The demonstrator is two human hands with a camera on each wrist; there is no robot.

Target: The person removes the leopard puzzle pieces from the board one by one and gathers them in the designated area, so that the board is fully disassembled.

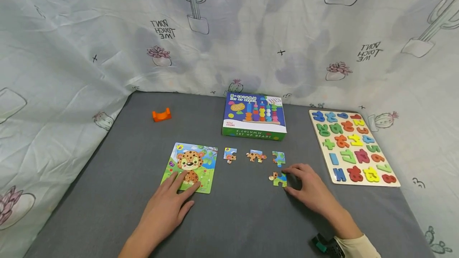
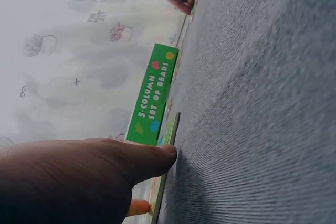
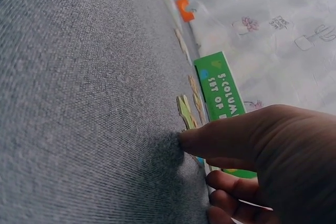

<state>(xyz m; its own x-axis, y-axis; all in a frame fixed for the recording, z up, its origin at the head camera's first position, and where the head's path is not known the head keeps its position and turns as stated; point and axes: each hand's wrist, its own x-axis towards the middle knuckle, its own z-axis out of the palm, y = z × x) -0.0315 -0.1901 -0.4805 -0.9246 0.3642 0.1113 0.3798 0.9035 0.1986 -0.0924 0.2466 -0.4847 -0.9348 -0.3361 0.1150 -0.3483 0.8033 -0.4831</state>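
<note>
My left hand point(image 1: 165, 208) rests its spread fingers on the lower part of a leopard picture board point(image 1: 206, 170), which lies flat on the grey cloth. In the left wrist view the thumb point(image 2: 157, 157) lies along the edge of the board. On the right, my right hand point(image 1: 311, 188) pinches a jigsaw piece point(image 1: 281, 180) by its right edge, between thumb and index finger. This piece is green and blue with a brown spotted part. Just above it lies a blue-green jigsaw piece point(image 1: 278, 158). Two more pieces, a spotted one point(image 1: 256, 156) and a corner one point(image 1: 230, 154), lie leftward.
Behind the pieces sits a bead set box point(image 1: 254, 116). A wooden letter board point(image 1: 324, 156) with colourful raised letters lies at the right. An orange plastic part point(image 1: 161, 115) is at the back left. Printed white cloth point(image 1: 229, 43) hangs behind the grey surface.
</note>
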